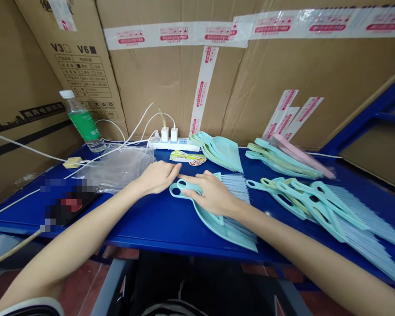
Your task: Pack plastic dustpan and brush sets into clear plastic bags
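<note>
A mint-green dustpan [206, 216] lies near the front of the blue table, its looped handle pointing left. On top of it rests a hand brush [235, 186] with pale blue bristles. My right hand [213, 193] covers the brush's handle and grips it, thumb beside the dustpan's handle and index finger stretched left. Just left of the handles, my left hand [158, 176] is closed, its fingers curled close to my right fingertip. Whatever it may hold is hidden. Behind my hands lie printed label cards [187, 157] and a stack of mint dustpans [222, 151].
More brushes [312, 199] are heaped at right, with green and pink dustpans [285, 156] behind them. Clear plastic bags [118, 166], a bottle [84, 123] and a partly blurred dark item [75, 206] are at left. A power strip [181, 145] with cables stands against the cardboard [171, 79].
</note>
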Demonstrator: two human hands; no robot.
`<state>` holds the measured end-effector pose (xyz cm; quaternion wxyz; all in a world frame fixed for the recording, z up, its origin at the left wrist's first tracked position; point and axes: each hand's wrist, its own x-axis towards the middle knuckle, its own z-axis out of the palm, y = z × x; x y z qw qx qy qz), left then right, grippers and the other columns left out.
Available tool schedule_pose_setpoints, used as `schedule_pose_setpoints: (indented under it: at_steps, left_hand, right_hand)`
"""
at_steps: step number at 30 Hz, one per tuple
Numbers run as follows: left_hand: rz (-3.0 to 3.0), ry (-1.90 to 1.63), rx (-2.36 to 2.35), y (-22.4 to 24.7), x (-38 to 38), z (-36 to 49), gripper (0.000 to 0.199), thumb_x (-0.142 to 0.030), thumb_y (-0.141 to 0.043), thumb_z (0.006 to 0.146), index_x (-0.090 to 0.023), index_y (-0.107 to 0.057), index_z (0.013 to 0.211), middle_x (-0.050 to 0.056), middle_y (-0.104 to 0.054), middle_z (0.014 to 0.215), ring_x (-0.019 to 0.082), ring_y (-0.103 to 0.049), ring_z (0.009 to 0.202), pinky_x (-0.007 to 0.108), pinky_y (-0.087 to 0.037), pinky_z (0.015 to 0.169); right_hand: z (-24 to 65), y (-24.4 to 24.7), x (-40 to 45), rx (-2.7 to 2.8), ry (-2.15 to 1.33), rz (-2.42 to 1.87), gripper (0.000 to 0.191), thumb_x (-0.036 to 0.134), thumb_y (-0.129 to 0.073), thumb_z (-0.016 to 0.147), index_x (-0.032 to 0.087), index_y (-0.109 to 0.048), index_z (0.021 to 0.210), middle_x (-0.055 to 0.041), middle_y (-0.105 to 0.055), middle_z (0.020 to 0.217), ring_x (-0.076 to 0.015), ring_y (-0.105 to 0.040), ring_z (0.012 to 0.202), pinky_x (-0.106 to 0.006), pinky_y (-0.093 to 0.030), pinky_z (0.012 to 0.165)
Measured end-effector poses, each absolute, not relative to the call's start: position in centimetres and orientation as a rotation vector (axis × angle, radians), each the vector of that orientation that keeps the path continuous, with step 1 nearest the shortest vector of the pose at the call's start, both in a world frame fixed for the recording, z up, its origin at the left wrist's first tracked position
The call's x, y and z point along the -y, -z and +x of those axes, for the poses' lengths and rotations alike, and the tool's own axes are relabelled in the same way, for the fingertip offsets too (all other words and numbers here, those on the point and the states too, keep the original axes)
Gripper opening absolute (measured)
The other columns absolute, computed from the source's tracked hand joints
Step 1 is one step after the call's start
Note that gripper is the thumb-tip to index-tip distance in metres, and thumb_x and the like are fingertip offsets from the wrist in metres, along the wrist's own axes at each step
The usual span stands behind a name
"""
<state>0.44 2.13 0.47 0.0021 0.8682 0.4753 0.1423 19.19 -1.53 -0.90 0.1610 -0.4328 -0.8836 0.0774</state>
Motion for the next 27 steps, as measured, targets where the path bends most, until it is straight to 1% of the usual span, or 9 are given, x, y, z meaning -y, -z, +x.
schedule_pose_setpoints:
  at_steps: [3, 7, 11, 13, 15, 19, 22, 24, 27]
  left_hand:
    - [2.584, -0.402, -1.353, 0.5, -2.0, 1.1, 0.053, -0.038, -0.021, 0.101, -0.018, -0.054, 0.064, 0.003, -0.061, 0.056, 0.016, -0.061, 0.055, 0.028, -0.044, 0.059]
    - [2.28, -0.441, -1.195, 0.8, -1.6, 1.6, 0.047, -0.043, -0.019, 0.101, -0.018, -0.054, 0.082, -0.003, -0.055, 0.051, 0.013, -0.053, 0.045, 0.024, -0.043, 0.049]
    - [2.075, -0.409, -1.131, 0.8, -1.7, 1.7, 0.048, -0.052, -0.023, 0.098, -0.017, -0.055, 0.101, 0.0, -0.055, 0.069, 0.013, -0.053, 0.051, 0.022, -0.039, 0.04]
    - [2.05, -0.375, -1.115, 0.8, -1.8, 1.7, 0.046, -0.053, -0.027, 0.097, -0.017, -0.054, 0.105, 0.0, -0.053, 0.075, 0.012, -0.052, 0.056, 0.02, -0.04, 0.041]
    - [2.026, -0.349, -1.098, 0.9, -1.9, 1.6, 0.045, -0.054, -0.031, 0.096, -0.017, -0.053, 0.106, 0.001, -0.052, 0.08, 0.012, -0.05, 0.062, 0.019, -0.041, 0.043]
    - [1.986, -0.308, -0.962, 1.0, -2.5, 1.3, 0.038, -0.047, -0.043, 0.094, -0.017, -0.054, 0.113, 0.004, -0.055, 0.096, 0.011, -0.047, 0.07, 0.017, -0.042, 0.047]
    - [1.967, -0.268, -0.84, 1.0, -2.9, 1.0, 0.035, -0.041, -0.046, 0.094, -0.019, -0.056, 0.12, 0.004, -0.056, 0.097, 0.011, -0.047, 0.073, 0.015, -0.041, 0.051]
    - [1.963, -0.244, -0.816, 1.0, -3.1, 0.7, 0.033, -0.04, -0.048, 0.094, -0.018, -0.059, 0.116, 0.004, -0.056, 0.096, 0.012, -0.049, 0.076, 0.016, -0.043, 0.054]
    - [1.959, -0.229, -0.826, 0.9, -3.3, 0.4, 0.031, -0.039, -0.051, 0.091, -0.015, -0.062, 0.108, 0.004, -0.057, 0.096, 0.012, -0.05, 0.078, 0.018, -0.046, 0.056]
  right_hand:
    - [19.2, 1.8, 1.5, 2.48, -0.211, -1.224, 0.04, 0.034, -0.049, 0.096, 0.019, -0.062, 0.13, -0.0081, -0.07, 0.08, -0.0245, -0.06, 0.078, -0.039, -0.04, 0.079]
    - [19.3, 2.3, 1.7, 2.405, -0.297, -1.222, 0.037, 0.035, -0.042, 0.098, 0.017, -0.062, 0.124, -0.0073, -0.07, 0.081, -0.0247, -0.06, 0.081, -0.041, -0.039, 0.083]
    - [19.3, 2.6, 1.6, 2.307, -0.371, -1.163, 0.03, 0.035, -0.036, 0.099, 0.016, -0.057, 0.111, -0.0068, -0.068, 0.085, -0.0238, -0.06, 0.081, -0.04, -0.04, 0.081]
    - [19.2, 2.9, 1.4, 2.255, -0.377, -1.138, 0.021, 0.033, -0.037, 0.096, 0.018, -0.052, 0.1, -0.0061, -0.064, 0.083, -0.0231, -0.058, 0.077, -0.039, -0.041, 0.077]
    - [19.2, 3.3, 1.3, 2.209, -0.367, -1.078, 0.012, 0.03, -0.04, 0.094, 0.021, -0.048, 0.094, -0.006, -0.062, 0.084, -0.0231, -0.057, 0.079, -0.038, -0.042, 0.075]
    - [18.9, 3.7, 1.2, 2.132, -0.295, -0.963, 0.007, 0.027, -0.045, 0.09, 0.023, -0.047, 0.096, -0.0085, -0.059, 0.096, -0.0246, -0.055, 0.092, -0.04, -0.044, 0.079]
    - [19.0, 3.4, 1.3, 2.141, -0.299, -0.914, 0.009, 0.026, -0.045, 0.092, 0.022, -0.05, 0.098, -0.0075, -0.06, 0.095, -0.0238, -0.056, 0.092, -0.042, -0.045, 0.082]
    - [19.4, 2.8, 1.2, 2.167, -0.31, -0.865, 0.015, 0.028, -0.043, 0.094, 0.021, -0.052, 0.103, -0.0085, -0.061, 0.098, -0.0237, -0.056, 0.095, -0.042, -0.047, 0.085]
    - [20.8, 2.1, 0.9, 2.289, -0.222, -0.862, 0.029, 0.035, -0.042, 0.096, 0.019, -0.053, 0.118, -0.0134, -0.062, 0.116, -0.0275, -0.054, 0.112, -0.048, -0.045, 0.095]
